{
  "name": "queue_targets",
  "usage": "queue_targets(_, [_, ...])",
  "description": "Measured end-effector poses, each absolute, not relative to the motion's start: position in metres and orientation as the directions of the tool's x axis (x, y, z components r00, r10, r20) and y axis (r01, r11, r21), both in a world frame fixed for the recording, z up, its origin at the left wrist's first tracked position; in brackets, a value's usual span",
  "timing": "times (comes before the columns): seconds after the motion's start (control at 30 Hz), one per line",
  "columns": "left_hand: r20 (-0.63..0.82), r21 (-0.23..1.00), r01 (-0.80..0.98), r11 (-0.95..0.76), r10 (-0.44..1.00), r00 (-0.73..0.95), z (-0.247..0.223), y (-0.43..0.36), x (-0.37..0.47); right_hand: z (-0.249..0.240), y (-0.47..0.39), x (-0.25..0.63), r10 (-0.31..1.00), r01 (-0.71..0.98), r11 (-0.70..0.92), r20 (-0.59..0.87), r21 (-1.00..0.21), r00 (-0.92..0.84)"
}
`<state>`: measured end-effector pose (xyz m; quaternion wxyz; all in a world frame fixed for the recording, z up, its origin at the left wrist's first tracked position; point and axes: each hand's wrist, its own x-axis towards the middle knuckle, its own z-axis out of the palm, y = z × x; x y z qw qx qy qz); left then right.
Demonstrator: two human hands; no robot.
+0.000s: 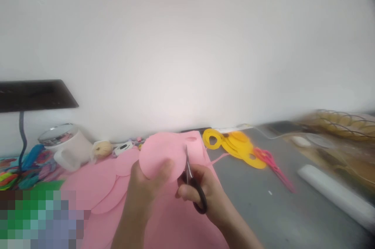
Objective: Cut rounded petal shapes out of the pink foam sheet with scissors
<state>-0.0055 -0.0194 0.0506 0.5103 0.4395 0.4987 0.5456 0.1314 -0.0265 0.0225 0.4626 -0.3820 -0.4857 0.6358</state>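
Note:
My left hand grips a round pink sheet, thumb on its face and fingers behind it. In my right hand is a pair of scissors with black handles. Their blades point up and lie at the right edge of the round sheet. A further pink piece with a small slot shows just beyond the blades; I cannot tell whether it is joined to the round one. Below both hands spreads a large pink sheet, with several rounded pink pieces lying at its left.
Yellow cut-out rings and pink scissors lie to the right on a grey surface. A white bar is farther right. At left stand a white mug and coloured yarn, under a dark panel.

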Motion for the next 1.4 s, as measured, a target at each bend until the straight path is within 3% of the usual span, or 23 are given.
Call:
queue_targets(0.37, [-0.023, 1.0, -0.009, 0.022, 0.986, -0.164, 0.054, -0.022, -0.002, 0.022, -0.026, 0.133, 0.96, -0.204, -0.076, -0.016, -0.976, -0.279])
queue_targets(0.77, [-0.019, 0.999, -0.034, 0.015, 0.992, -0.121, 0.049, -0.019, -0.008, 0.026, -0.026, 0.13, 0.963, -0.205, -0.118, -0.062, -0.972, -0.261])
queue_targets(1.07, [-0.031, 0.981, -0.194, 0.028, 0.999, -0.01, 0.053, -0.02, -0.004, 0.024, -0.026, 0.129, 0.968, -0.221, -0.13, -0.075, -0.967, -0.24])
queue_targets(1.27, [-0.042, 0.997, 0.056, 0.057, 0.971, -0.236, 0.056, -0.022, 0.005, 0.026, -0.027, 0.128, 0.972, -0.17, -0.11, -0.07, -0.979, -0.223])
queue_targets(1.4, [-0.024, 0.988, 0.141, 0.064, 0.962, -0.271, 0.06, -0.024, 0.006, 0.024, -0.026, 0.129, 0.972, -0.188, -0.096, -0.051, -0.977, -0.231])
